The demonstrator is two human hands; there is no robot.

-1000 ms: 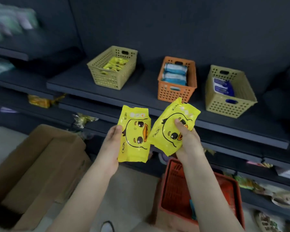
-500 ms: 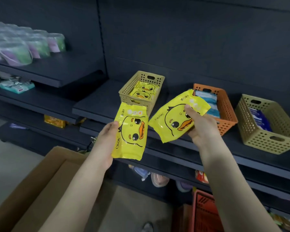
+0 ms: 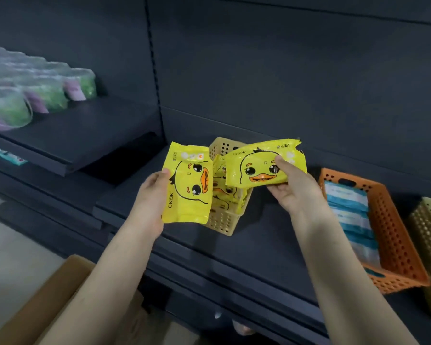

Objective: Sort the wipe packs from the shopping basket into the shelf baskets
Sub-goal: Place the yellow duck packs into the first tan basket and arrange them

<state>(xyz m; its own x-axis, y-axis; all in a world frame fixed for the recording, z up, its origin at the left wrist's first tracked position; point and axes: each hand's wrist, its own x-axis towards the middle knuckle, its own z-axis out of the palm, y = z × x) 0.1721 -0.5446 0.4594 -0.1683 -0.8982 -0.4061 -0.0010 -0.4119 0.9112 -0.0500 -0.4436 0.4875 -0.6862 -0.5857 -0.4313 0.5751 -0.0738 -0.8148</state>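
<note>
The left hand (image 3: 151, 195) grips one yellow pack (image 3: 188, 185) by its edge, thumb in front, upright before the yellow basket (image 3: 222, 222), which already looks full; a second pack (image 3: 261, 165) hangs flat above it, pinched in the right hand (image 3: 294, 192); dropped together, either could slide onto the shelf (image 3: 271, 237).
</note>
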